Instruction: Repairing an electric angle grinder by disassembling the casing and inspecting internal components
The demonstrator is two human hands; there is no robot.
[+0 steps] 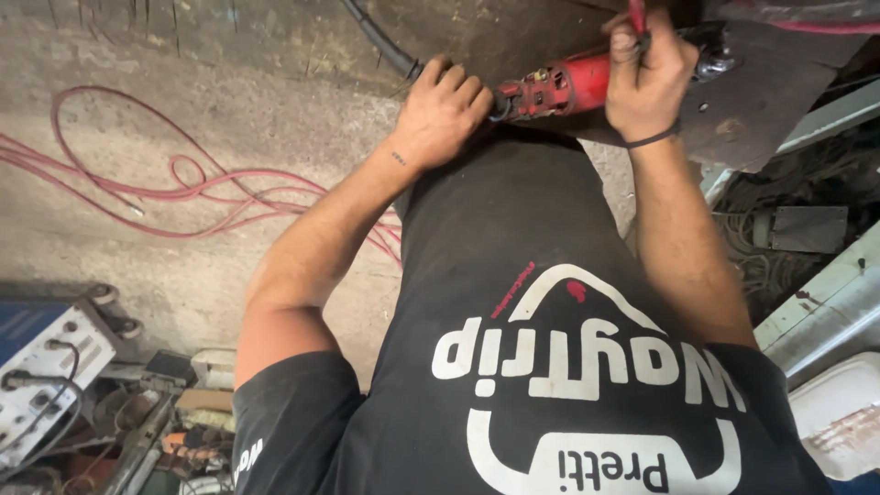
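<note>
- The red angle grinder (559, 87) lies near the top centre of the frame, body running left to right, held between both hands.
- The left hand (442, 110) sits at the tool's rear end, its grip clenched where the black cable (380, 41) enters the casing; the knuckles face the camera.
- The right hand (646, 78) is at the top right, its grip clenched around the front part of the grinder, with a red side handle (636, 14) rising between the fingers. A dark band circles that wrist.
- The grinder's head reaches over a dark metal plate (761, 92) whose lower edge slants across the upper right; the disc itself cannot be made out.
- Left of the hands the concrete floor (183, 257) is open, crossed only by loops of red hose (165, 188) in the left middle.
- The right edge is crowded: tangled wires (747, 247) and pale metal beams (825, 302) run close beside the right forearm.
- In the lower left corner stands a blue and grey machine (41, 367) with cluttered scrap beside it.
</note>
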